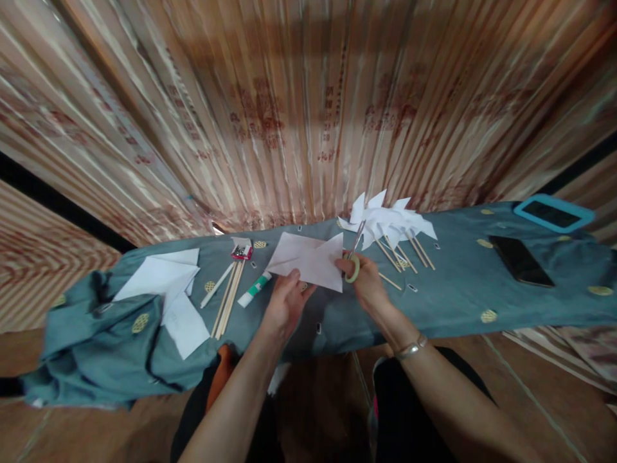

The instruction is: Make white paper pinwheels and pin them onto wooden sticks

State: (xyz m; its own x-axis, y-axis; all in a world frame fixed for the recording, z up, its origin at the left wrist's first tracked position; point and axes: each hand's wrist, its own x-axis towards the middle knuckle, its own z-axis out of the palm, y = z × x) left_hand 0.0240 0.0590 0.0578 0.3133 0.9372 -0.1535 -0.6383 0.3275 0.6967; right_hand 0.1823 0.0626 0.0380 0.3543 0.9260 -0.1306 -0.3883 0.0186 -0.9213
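Observation:
My left hand (285,301) pinches the near edge of a folded white paper sheet (308,258) and holds it above the blue cloth (457,289). My right hand (367,278) has its fingers through the pale green handles of a pair of scissors (355,252); the blades point up and away at the paper's right edge. Just behind the scissors lie several finished white paper pinwheels (390,222) on wooden sticks.
Loose white sheets (161,286) lie at the left. Wooden sticks (229,297), a white pen, a glue stick (254,289) and a small stapler box (241,249) sit left of my hands. A black phone (521,260) and a blue-cased tablet (553,213) lie at the right.

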